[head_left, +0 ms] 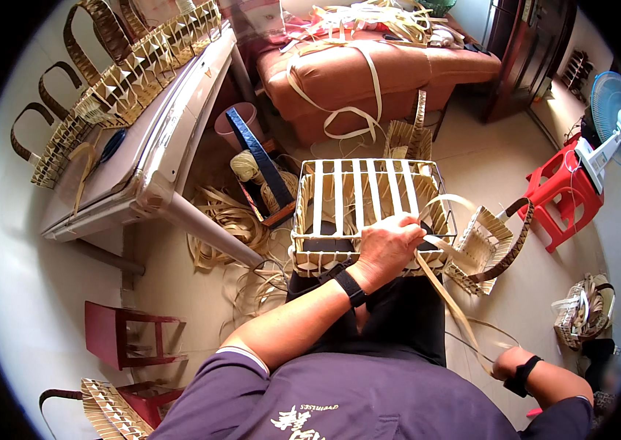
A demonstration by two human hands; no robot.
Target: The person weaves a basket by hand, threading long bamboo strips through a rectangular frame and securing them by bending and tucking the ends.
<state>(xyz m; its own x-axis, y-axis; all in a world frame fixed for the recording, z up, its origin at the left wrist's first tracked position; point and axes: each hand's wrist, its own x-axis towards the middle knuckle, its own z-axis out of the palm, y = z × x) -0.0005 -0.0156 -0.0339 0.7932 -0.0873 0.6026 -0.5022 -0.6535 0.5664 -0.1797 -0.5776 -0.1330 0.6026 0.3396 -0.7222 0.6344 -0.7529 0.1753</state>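
Head view. The half-woven basket [366,213] rested on the person's lap, its open frame of pale upright strips turned up toward the camera. The left hand [387,246] lay on the near rim of the basket, fingers curled down over the edge and pinching the weaving strip [442,293] where it met the rim. From that point the strip ran down and to the right to the right hand [508,361], which was low beside the person's right knee. That hand was closed on the far end of the strip, although the fingers themselves were largely hidden at the picture's edge.

Step in hand, as judged: one weaving strip was being drawn taut along the near rim, with the left hand anchoring and the right hand pulling. The next move would call for a steady hold at the rim so that the strip stays flat while its slack is taken up and it is threaded past the next upright.

Surroundings. A smaller finished basket [488,246] with a dark handle sat on the floor just right of the work. Loose strips [226,220] lay in coils on the floor to the left. A row of handled baskets [127,81] stood on the long table [156,165] at upper left. A red stool [563,192] and a fan [615,121] stood well apart at right.
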